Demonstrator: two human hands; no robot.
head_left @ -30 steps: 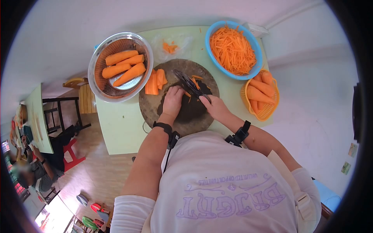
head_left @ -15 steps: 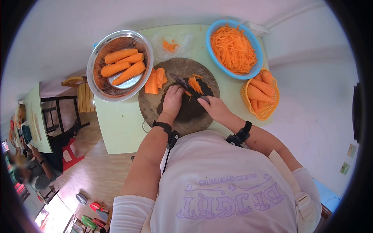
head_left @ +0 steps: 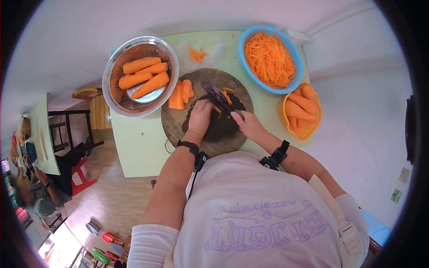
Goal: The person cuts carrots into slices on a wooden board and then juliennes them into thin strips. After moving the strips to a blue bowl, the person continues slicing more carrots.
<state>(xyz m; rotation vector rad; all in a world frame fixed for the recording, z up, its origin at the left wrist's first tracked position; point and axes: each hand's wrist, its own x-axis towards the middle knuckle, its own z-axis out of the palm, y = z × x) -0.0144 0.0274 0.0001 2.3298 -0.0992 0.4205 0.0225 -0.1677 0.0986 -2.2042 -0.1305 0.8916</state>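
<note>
My right hand [head_left: 247,123] is wrapped round the handle of a dark cleaver [head_left: 218,96], whose blade is tilted over the round cutting board [head_left: 174,123]. My left hand [head_left: 201,117] is on the board left of the blade, fingers curled together; a bit of carrot shows by the fingertips, but what they press on is hidden. Carrot strips [head_left: 227,97] lie partly behind the blade. Flat carrot slices [head_left: 180,94] rest at the board's upper left edge.
A metal bowl [head_left: 109,96] with several peeled carrots stands at the left, a blue basin [head_left: 298,67] of shredded carrot at the upper right, and a yellow basket [head_left: 284,121] of carrots below it. Carrot scraps [head_left: 197,55] lie on a plastic bag. A person [head_left: 49,196] sits far left.
The cleaver's blade has turned and shows more of its flat side, covering more of the strips. My right hand has shifted slightly right. The whole view has moved a little.
</note>
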